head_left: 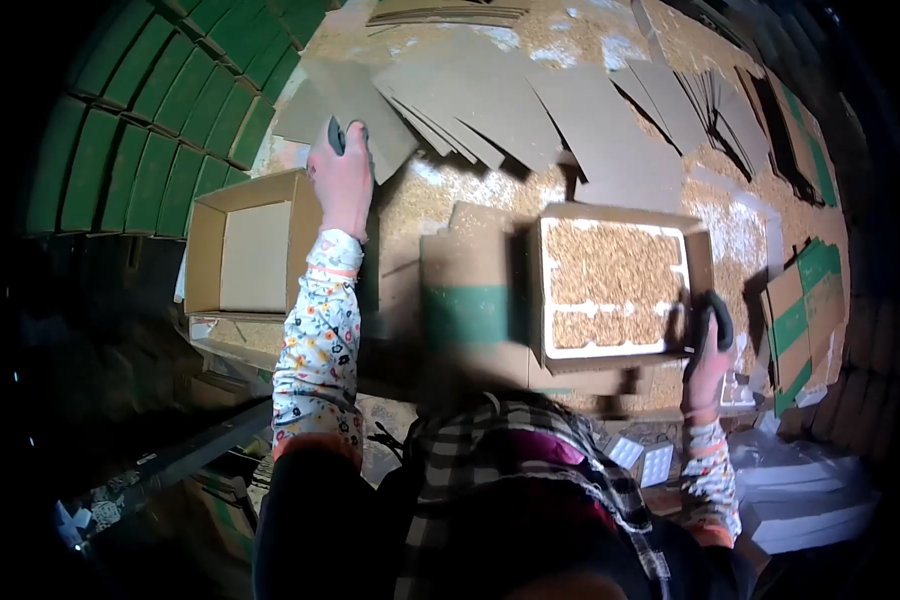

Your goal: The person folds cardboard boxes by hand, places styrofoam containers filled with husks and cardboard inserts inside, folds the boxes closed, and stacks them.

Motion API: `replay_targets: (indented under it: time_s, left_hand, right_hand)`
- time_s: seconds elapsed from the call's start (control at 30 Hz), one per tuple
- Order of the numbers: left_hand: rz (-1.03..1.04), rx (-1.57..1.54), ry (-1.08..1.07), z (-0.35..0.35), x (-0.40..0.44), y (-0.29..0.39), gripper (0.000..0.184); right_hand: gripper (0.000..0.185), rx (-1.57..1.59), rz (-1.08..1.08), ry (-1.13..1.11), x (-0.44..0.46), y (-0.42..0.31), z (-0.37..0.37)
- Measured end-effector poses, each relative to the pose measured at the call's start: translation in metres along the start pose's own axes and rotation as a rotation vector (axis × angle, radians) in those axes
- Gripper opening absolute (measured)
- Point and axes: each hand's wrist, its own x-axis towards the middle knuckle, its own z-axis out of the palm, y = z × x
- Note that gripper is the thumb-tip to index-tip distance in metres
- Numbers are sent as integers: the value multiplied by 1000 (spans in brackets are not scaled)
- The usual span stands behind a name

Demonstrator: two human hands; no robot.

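Box (700, 265) edge against right hand (711, 368), left (344, 180) apart

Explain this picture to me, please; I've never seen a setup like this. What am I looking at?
There is no machine here: a person works with their own hands, and this single view comes from a camera worn on their head, looking down.

The right hand grips the near right corner of an open cardboard box, which holds a white-edged layer of grain-like material. The left hand is at the fanned grey sheets; whether it grips one is unclear.

Loose grains litter the work surface. A second open box sits at left, near stacked green boxes.
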Motion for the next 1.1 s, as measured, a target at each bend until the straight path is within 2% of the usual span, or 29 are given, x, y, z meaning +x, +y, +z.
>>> replay_targets:
  time_s: [0.07, 0.13, 0.2, 0.27, 0.3, 0.33, 0.37, 0.4, 0.47, 0.5, 0.53, 0.57, 0.6, 0.63, 0.67, 0.7, 0.77, 0.8, 0.87, 0.9, 0.93, 0.97, 1.0, 1.03, 1.07, 1.1]
  left_hand:
    - [698, 143, 94, 18, -59, 42, 34]
    - [1132, 296, -353, 29, -121, 85, 23]
    - [1195, 421, -920, 60, -176, 85, 19]
    - [1590, 397, -983, 99, -188, 30, 22]
    - [1607, 328, -1009, 104, -180, 26, 23]
    - [1615, 403, -954, 98, -174, 38, 19]
    - [1378, 356, -1077, 101, -166, 36, 17]
    - [1248, 238, -1102, 103, -162, 33, 15]
    - [998, -29, -1129, 106, -156, 28, 13]
    - [378, -566, -1264, 138, -152, -34, 13]
    - [905, 75, -1007, 124, -150, -3, 18]
    - [1325, 763, -717, 109, -161, 25, 24]
    - [1353, 973, -741, 106, -177, 35, 31]
    - [1294, 1040, -842, 103, -193, 43, 37]
    - [1065, 1183, -1073, 102, -212, 55, 41]
    - [966, 1186, -1090, 109, -223, 60, 44]
    - [751, 1186, -1131, 117, -241, 62, 51]
    - [667, 1080, -1232, 121, -239, 55, 51]
    - [504, 848, -1387, 135, -214, 41, 53]
    - [573, 313, -1232, 120, -210, 33, 49]
    - [763, 342, -880, 103, -207, 44, 47]
    - [935, 374, -521, 85, -201, 57, 46]
    - [770, 338, -266, 72, -196, 51, 43]
    - [247, -140, -383, 69, -192, 33, 42]
    - [-290, -609, -456, 75, -192, 6, 46]
    - [-364, -366, -500, 95, -206, -23, 54]
  right_hand:
    - [36, 284, 17, 1, 6, -34, 14]
    - [41, 70, -361, 62, -6, -89, 36]
    - [47, -137, -827, 91, -20, -139, 40]
    - [46, -346, -1050, -163, -30, -156, 27]
    - [46, -422, -1158, -301, -35, -164, 21]
    - [45, -563, -1109, -360, -34, -155, 27]
    - [44, -708, -1064, -421, -33, -145, 34]
    - [43, -878, -970, -447, -30, -127, 42]
    - [48, -903, -191, -910, 0, -68, 31]
    - [48, -867, -166, -943, -5, -71, 28]
    - [48, -838, -170, -971, -2, -81, 27]
    - [48, -777, -175, -962, -5, -95, 29]
    - [51, -929, -198, -818, -10, -93, 33]
    - [55, -1034, -321, -788, -7, -81, 36]
    - [58, -1138, -445, -751, 1, -61, 39]
    - [66, -1309, -429, -858, 12, -25, 42]
    - [61, -1093, -214, -1084, 46, -32, 45]
    - [58, -936, -140, -1225, 67, -31, 41]
    - [47, -575, 44, -1049, 102, -22, 24]
    - [44, -450, -121, -821, 110, -28, 10]
    - [42, -319, -268, -594, 113, -36, -9]
    - [43, -277, -237, -551, 120, -37, -30]
    - [44, -235, -207, -509, 129, -32, -51]
    - [43, 28, 165, -622, 136, -18, -64]
    - [47, 102, 419, -763, 137, 3, -66]
    - [54, -134, 491, -946, 145, 30, -56]
